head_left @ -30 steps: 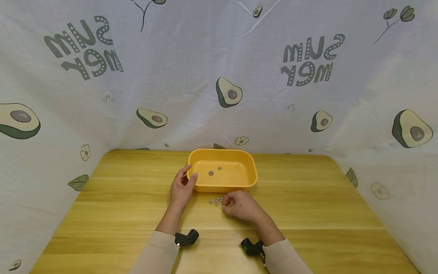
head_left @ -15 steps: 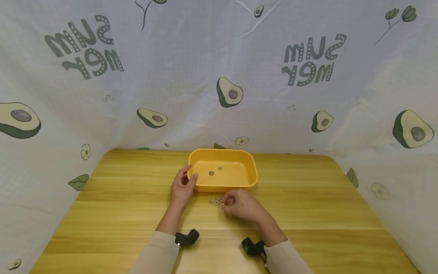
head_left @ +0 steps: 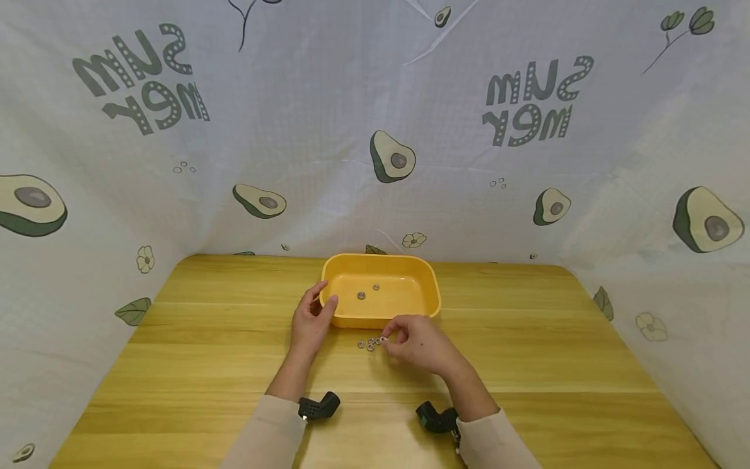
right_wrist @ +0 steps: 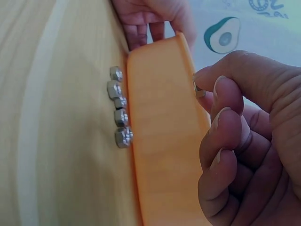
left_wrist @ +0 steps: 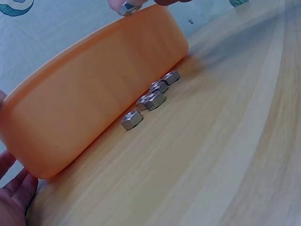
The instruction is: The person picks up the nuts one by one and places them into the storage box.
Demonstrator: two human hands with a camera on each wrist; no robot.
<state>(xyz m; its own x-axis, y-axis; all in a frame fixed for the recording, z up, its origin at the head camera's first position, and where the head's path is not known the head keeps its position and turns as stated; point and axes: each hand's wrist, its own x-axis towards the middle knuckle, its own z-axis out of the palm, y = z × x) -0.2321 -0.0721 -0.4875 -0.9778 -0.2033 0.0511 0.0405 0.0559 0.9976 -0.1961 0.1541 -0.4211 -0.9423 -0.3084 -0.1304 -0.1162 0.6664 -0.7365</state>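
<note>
A yellow plastic tray [head_left: 381,322], orange in the wrist views, sits toward the back of the table. Two small metal nuts [head_left: 361,296] lie on its floor. My left hand [head_left: 310,324] holds the tray's left end, thumb at the rim and fingers along the outer wall. Between thumb and index finger my right hand [head_left: 418,342] pinches a hex nut [left_wrist: 128,8], raised above the table in front of the tray's near wall. Below it, several more hex nuts [right_wrist: 114,89] stand in a loose cluster close to that wall. The other right fingers are curled [right_wrist: 218,141].
Wood-grain table [head_left: 234,365] extends around the tray on both sides. Behind it hangs a pale cloth [head_left: 328,130] printed with avocados and lettering. A black wrist camera [head_left: 319,407] is strapped at the left wrist, another camera [head_left: 436,417] at the right.
My right hand has lifted the pinched nut off the table and moved it forward, toward the tray's near wall. The left hand and the tray have stayed in place.
</note>
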